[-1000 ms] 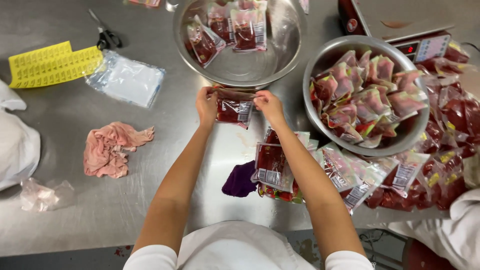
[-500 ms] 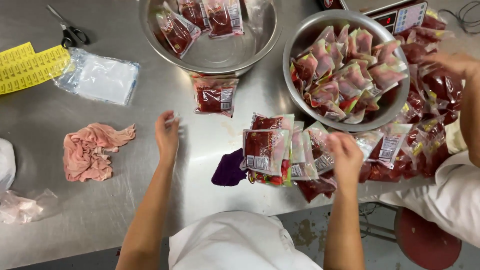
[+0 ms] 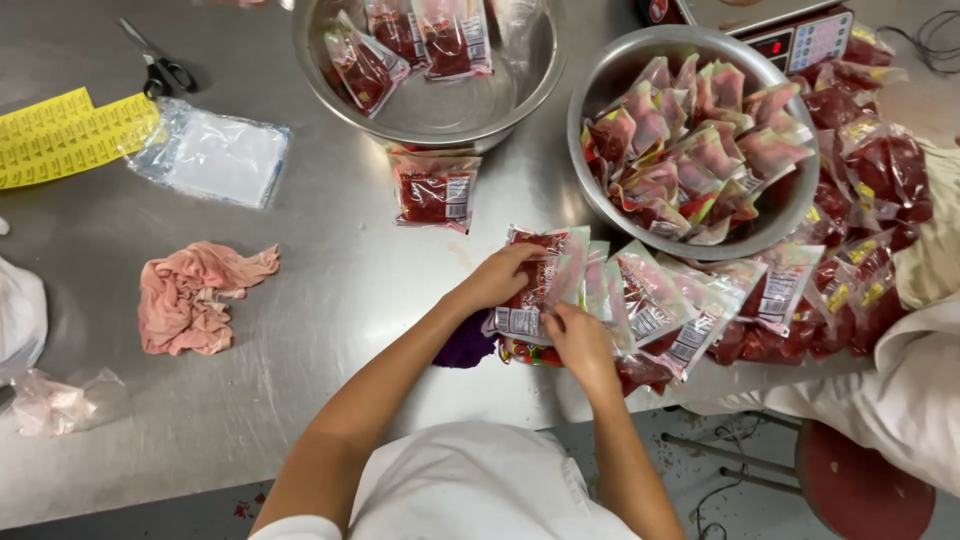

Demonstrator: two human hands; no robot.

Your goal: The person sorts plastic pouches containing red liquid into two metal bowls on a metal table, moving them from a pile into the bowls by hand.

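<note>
Both hands are at the near edge of the brushed steel surface (image 3: pixel 330 300), on a fanned stack of clear plastic pouches filled with dark red paste (image 3: pixel 600 290). The left hand (image 3: pixel 500 278) lies over the top pouch (image 3: pixel 535 285) of that stack, fingers curled closed around its left edge, while the right hand (image 3: pixel 578 335) pinches the same pouch at its near corner, by the white label. That pouch sits on top of the stack, just left of the heap of similar pouches spilling toward the right edge. To do this well, I judge the two grips should peel only the top pouch free: the films lie overlapped and look slick, so they could cling and drag a neighbour along. Holding by the sealed edges rather than the filled middle would likely avoid squeezing the contents. A single pouch (image 3: pixel 433 190) lies flat further off, just in front of the large steel bowl (image 3: pixel 330 70) holding a few pouches; a second, fuller steel bowl (image 3: pixel 600 120) stands to the right. A pink crumpled cloth (image 3: pixel 195 295) rests well to the left, and a purple cloth (image 3: pixel 465 345) peeks from under the stack.
</note>
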